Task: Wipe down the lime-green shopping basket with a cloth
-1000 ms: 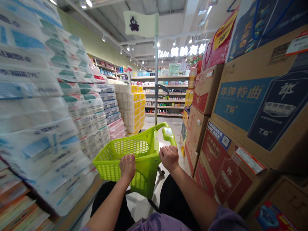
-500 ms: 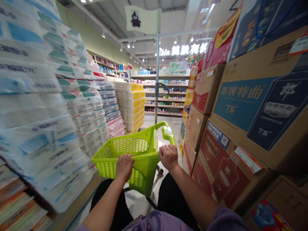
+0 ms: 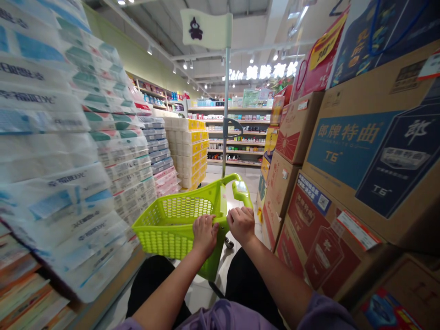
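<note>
A lime-green shopping cart (image 3: 165,240) with perforated basket walls stands sideways right in front of my body, its basket pointing left. My left hand (image 3: 205,236) is closed over the rim of the near basket wall, close to the handle end. Beside it, my right hand (image 3: 241,224) is wrapped round the near end of the green cart handle (image 3: 245,199). A grey pole with a pale bear flag (image 3: 206,30) rises behind the cart's handle end. The basket's floor is mostly hidden by its near wall.
Tall stacks of wrapped tissue packs (image 3: 68,183) line the left side. Cardboard cartons (image 3: 347,146) are piled close on the right. Yellow-sided paper packs (image 3: 187,151) stand further along, before stocked shelves (image 3: 237,133). A tiled floor (image 3: 252,176) runs between the piles.
My left hand has slid right along the basket rim, from the middle of the near wall to near my right hand. The right hand keeps its grip; the cart has barely moved.
</note>
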Demonstrator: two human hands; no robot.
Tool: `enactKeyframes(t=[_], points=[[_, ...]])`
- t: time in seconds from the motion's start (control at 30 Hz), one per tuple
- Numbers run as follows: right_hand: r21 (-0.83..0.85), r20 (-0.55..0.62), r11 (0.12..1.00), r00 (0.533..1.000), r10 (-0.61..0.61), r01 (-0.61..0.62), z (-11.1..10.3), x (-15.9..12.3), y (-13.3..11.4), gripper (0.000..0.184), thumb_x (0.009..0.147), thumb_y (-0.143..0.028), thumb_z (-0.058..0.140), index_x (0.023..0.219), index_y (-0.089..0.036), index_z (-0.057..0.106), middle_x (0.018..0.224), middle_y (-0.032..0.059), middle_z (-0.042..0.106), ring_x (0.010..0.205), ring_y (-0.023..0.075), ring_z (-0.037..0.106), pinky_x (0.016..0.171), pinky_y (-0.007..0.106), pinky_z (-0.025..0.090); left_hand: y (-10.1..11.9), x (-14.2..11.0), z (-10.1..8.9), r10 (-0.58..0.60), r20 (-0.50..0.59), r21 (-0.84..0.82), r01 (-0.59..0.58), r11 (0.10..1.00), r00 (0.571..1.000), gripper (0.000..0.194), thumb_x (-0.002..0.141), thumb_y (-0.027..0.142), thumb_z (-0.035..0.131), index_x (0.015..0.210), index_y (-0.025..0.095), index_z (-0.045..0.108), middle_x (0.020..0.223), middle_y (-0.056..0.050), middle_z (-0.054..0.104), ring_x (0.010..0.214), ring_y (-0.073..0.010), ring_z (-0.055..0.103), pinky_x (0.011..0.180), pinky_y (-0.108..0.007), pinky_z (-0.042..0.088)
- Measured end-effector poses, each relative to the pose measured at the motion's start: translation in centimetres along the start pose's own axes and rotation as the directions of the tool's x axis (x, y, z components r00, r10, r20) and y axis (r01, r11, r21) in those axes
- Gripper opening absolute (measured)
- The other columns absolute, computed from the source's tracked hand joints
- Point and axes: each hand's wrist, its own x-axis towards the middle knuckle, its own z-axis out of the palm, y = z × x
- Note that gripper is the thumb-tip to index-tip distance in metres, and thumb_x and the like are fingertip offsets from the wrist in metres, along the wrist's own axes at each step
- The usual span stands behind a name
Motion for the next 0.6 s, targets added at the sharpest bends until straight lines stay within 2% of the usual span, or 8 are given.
enactKeyframes(t=[0.13, 0.3, 0.43, 0.53, 0.6], points=[[0.0, 0.013, 1.0, 1.0, -0.006, 0.006, 0.0, -0.1, 0.0, 0.026, 0.087, -0.021, 0.052, 0.061, -0.021, 0.05, 0.06, -0.0009, 0.055, 0.066, 0.0157, 0.045, 0.074, 0.034, 0.027, 2.3, 0.6, -0.5, 0.071, -0.008, -0.065, -0.072, 0.995, 0.997, 0.034, 0.094, 0.032, 0.034, 0.121, 0.022, 0.052, 0.115, -0.01, 0.055, 0.106, -0.0249, 0.047, 0.096, -0.047, 0.036], [0.001, 0.023, 1.0, 1.0, -0.016, 0.016, 0.0, -0.1, 0.0, 0.026, 0.087, -0.022, 0.053, 0.061, -0.021, 0.05, 0.06, -0.0006, 0.055, 0.066, 0.0158, 0.046, 0.074, 0.034, 0.026, 2.1, 0.7, -1.3, 0.171, 0.019, -0.057, -0.169, 0.984, 0.985, 0.036, 0.094, 0.039, 0.035, 0.12, 0.022, 0.054, 0.115, -0.01, 0.056, 0.109, -0.0252, 0.047, 0.098, -0.045, 0.035], [0.016, 0.017, 1.0, 1.0, -0.013, 0.013, -0.2, -0.1, 0.1, 0.025, 0.087, -0.022, 0.054, 0.061, -0.021, 0.051, 0.06, -0.001, 0.054, 0.066, 0.0155, 0.046, 0.075, 0.033, 0.026, -0.1, -0.2, -0.8, 0.24, 0.007, 0.038, -0.24, 0.97, 0.971, 0.045, 0.093, 0.047, 0.037, 0.127, 0.021, 0.05, 0.119, -0.01, 0.056, 0.115, -0.0267, 0.045, 0.103, -0.046, 0.031], [0.017, 0.018, 1.0, 1.0, -0.021, 0.02, -0.3, 0.0, 0.1, 0.025, 0.086, -0.021, 0.054, 0.061, -0.021, 0.051, 0.06, -0.0012, 0.054, 0.066, 0.0152, 0.045, 0.073, 0.033, 0.026, -3.1, -1.3, -0.1, 0.244, -0.016, 0.123, -0.241, 0.963, 0.97, 0.049, 0.092, 0.047, 0.038, 0.133, 0.019, 0.045, 0.124, -0.012, 0.054, 0.119, -0.0275, 0.044, 0.104, -0.046, 0.032], [0.007, 0.02, 1.0, 0.999, -0.026, 0.026, -0.3, 0.0, 0.2, 0.025, 0.086, -0.021, 0.054, 0.061, -0.021, 0.051, 0.06, -0.0013, 0.053, 0.066, 0.0151, 0.045, 0.073, 0.032, 0.026, -5.7, -2.0, 0.2, 0.206, -0.025, 0.184, -0.198, 0.963, 0.978, 0.048, 0.093, 0.042, 0.039, 0.135, 0.018, 0.043, 0.123, -0.013, 0.054, 0.12, -0.0278, 0.044, 0.105, -0.047, 0.033]])
